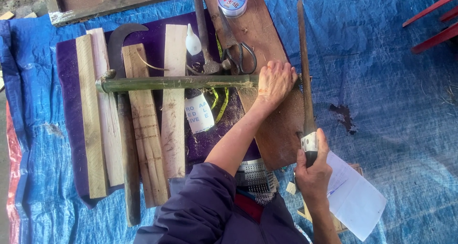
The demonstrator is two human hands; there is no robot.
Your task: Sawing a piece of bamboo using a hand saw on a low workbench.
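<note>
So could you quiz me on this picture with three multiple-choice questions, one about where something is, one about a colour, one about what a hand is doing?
1. Where do the scissors lie?
A. On the brown board above the green pole
B. On the white paper
C. On the red frame

2. What colour is the sheet spread under everything?
A. Yellow
B. Blue
C. Black

3. What is the right hand doing?
A. Resting open on the paper
B. Lifting the scissors
C. Gripping the handle of the saw

Answers:
1. A, the scissors rest on the brown board, just above the green pole.
2. B, the sheet shows blue on every side.
3. C, its fingers close round the handle of the saw, while the left hand presses on the pole.
</note>
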